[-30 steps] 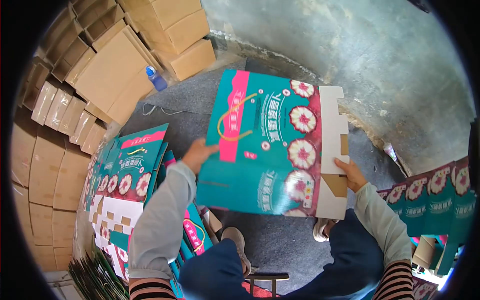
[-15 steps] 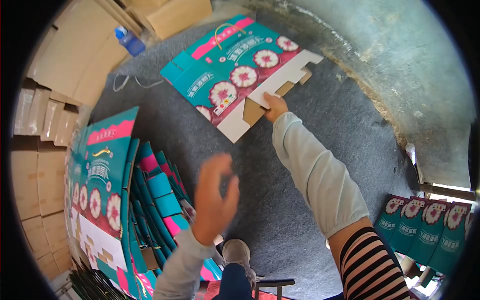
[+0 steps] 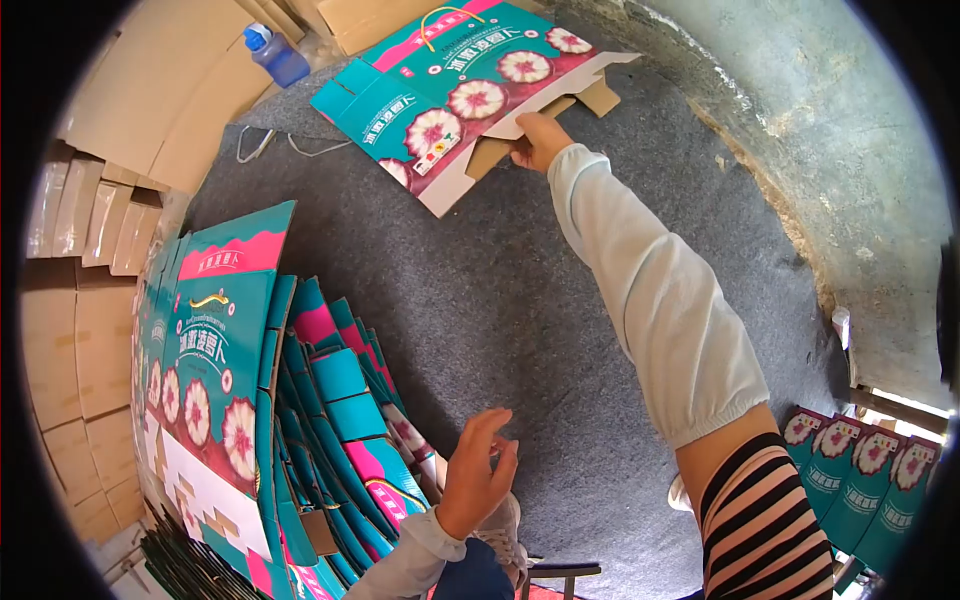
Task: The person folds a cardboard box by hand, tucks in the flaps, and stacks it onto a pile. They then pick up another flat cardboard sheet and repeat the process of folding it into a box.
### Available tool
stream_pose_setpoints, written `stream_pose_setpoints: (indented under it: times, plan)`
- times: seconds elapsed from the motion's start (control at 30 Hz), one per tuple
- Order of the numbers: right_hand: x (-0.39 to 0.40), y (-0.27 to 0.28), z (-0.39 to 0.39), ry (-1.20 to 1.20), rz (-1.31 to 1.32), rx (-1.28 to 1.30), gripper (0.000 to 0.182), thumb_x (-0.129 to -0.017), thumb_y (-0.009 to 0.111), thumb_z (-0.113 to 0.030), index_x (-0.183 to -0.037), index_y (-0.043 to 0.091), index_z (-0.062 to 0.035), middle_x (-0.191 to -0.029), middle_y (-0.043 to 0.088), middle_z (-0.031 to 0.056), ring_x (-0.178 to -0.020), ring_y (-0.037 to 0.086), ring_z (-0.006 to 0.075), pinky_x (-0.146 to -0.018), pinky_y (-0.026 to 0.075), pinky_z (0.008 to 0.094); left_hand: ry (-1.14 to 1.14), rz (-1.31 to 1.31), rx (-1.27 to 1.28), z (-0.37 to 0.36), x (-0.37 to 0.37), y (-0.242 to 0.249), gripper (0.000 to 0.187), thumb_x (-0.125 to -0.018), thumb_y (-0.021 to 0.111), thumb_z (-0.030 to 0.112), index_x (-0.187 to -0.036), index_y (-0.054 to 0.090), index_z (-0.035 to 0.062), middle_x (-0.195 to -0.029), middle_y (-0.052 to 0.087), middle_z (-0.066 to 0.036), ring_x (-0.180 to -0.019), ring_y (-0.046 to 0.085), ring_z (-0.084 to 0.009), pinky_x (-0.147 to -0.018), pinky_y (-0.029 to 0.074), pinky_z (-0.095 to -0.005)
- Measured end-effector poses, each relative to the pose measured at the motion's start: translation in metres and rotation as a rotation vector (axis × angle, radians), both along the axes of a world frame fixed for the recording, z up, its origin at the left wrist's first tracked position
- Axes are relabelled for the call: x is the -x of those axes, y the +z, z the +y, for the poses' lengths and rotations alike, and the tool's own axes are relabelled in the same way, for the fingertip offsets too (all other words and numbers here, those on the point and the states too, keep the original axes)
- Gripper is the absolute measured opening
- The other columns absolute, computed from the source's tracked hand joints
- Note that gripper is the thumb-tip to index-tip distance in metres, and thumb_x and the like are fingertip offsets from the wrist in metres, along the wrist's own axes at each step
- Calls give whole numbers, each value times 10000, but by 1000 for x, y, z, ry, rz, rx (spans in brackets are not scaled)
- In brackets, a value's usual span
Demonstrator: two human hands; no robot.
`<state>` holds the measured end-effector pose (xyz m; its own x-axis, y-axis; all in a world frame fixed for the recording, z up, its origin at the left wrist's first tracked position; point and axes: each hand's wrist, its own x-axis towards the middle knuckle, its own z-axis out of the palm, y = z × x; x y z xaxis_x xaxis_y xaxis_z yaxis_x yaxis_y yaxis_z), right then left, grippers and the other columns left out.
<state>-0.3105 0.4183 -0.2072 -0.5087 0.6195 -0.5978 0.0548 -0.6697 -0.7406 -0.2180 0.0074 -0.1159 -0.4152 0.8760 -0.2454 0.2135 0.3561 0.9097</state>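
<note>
A flattened teal and pink carton with flower-like round pictures and a yellow handle lies at the top centre. My right hand grips its white lower flap, thumb on top and fingers underneath. My left hand is low in the middle, fingers apart and empty, beside a leaning stack of folded teal cartons. At the front of that stack, a larger carton face shows the same print and a gold handle.
Brown boxes are piled along the left. A blue bottle stands at the upper left. More teal cartons line the lower right, near a concrete wall. Dark grey carpet covers the floor.
The gripped carton has moved up and away with my right hand, its flaps now more tilted. My left hand has dropped lower and slightly to the right.
</note>
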Motion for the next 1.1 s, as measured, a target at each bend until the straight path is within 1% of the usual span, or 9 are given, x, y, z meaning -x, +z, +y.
stream_pose_setpoints:
  times: [0.17,0.3,0.4,0.5,0.6,0.8,0.93,1.07,1.1]
  plan:
    - [3,-4,-24,-271,262,109,191,-885,475,-63,-1061,520,-5,-989,586,124,-937,597,269,-838,509,444,-35,-48,36,-14,4,-8,383,-842,587,25,-1211,486,4,-1223,490,-152,-853,609,-172,-763,481,-283]
    - [-26,-61,-37,-264,179,12,211,-898,522,-139,-1086,537,-44,-1037,597,102,-1018,582,244,-888,491,404,-58,-2,40,-21,1,-7,384,-842,595,35,-1207,482,4,-1225,485,-162,-858,612,-188,-766,487,-291]
    - [-56,-51,-73,-161,-63,-133,257,-886,567,-224,-1094,518,-80,-1071,596,78,-936,596,223,-775,510,401,-87,113,3,-20,-5,3,391,-838,603,43,-1207,479,8,-1230,478,-178,-877,621,-227,-769,497,-310]
    - [-136,-3,-171,6,130,104,360,-890,586,-324,-1186,518,-130,-1083,601,56,-962,595,186,-809,493,357,-122,271,-48,-21,-5,22,407,-827,618,73,-1205,479,15,-1242,465,-207,-973,599,-327,-809,494,-361]
    - [-232,21,-268,229,13,247,398,-898,576,-337,-1231,521,-127,-1093,618,60,-975,601,179,-793,503,334,-129,411,-75,-24,-1,55,407,-823,621,101,-1196,483,15,-1243,461,-217,-1050,552,-370,-856,471,-386]
    - [-362,25,-401,120,-140,364,331,-924,526,-267,-1166,536,-42,-949,638,85,-795,625,169,-694,521,298,3,630,-124,-78,5,103,331,-805,627,110,-1110,543,12,-1128,551,-197,-998,552,-383,-818,458,-414]
    - [-343,84,-388,111,-70,-57,264,-931,522,-256,-1080,571,-45,-801,617,54,-662,576,131,-594,486,271,153,812,-87,-147,4,135,290,-798,626,82,-1069,561,0,-1094,572,-195,-959,570,-377,-818,455,-419]
    - [-293,326,-369,-7,37,-971,217,-935,520,-194,-1064,577,-29,-790,587,42,-714,539,93,-639,428,225,307,1148,-8,-215,20,163,271,-781,651,128,-1023,582,26,-1085,585,-171,-947,572,-339,-798,466,-411]
    - [-285,381,-383,-174,5,-1279,200,-897,454,-146,-951,602,-23,-737,562,47,-672,504,117,-639,432,256,348,1249,53,-231,26,170,272,-784,653,140,-1021,583,26,-1091,583,-172,-956,567,-339,-799,464,-414]
